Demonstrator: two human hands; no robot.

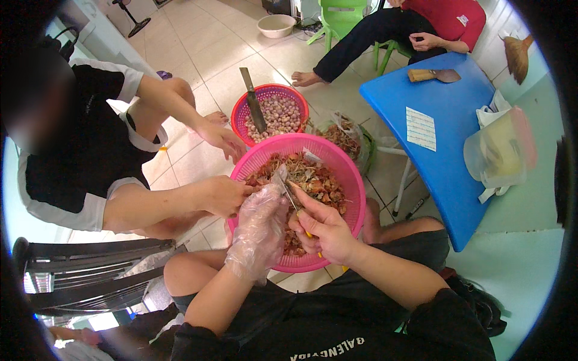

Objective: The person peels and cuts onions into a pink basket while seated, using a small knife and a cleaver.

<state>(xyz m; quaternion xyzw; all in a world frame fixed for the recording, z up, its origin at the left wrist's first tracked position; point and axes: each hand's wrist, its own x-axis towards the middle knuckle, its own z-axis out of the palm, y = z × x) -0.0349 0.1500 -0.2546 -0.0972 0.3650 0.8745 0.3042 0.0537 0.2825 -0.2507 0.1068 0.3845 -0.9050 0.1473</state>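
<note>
My left hand [261,216], in a clear plastic glove, is over a pink plastic basket [356,189]. Its fingers are closed around something small, mostly hidden by the glove; I cannot tell what it is. My right hand [323,228] is shut on a small knife [290,196] with a yellow handle, the blade lying against the left fingertips. Beneath both hands, the basket holds reddish-brown papery skins and dry roots [323,180], seemingly of shallots. Beyond it, a red basket [305,106] holds peeled shallots [282,113] with a cleaver [256,108] leaning in them.
A co-worker [180,198] on the left reaches to the pink basket's rim. A bag of skins [345,137] stands behind it. At the right, a blue table [388,104] bears a trowel-like blade [445,76] and a plastic container [496,149]. Another person [384,36] sits beyond.
</note>
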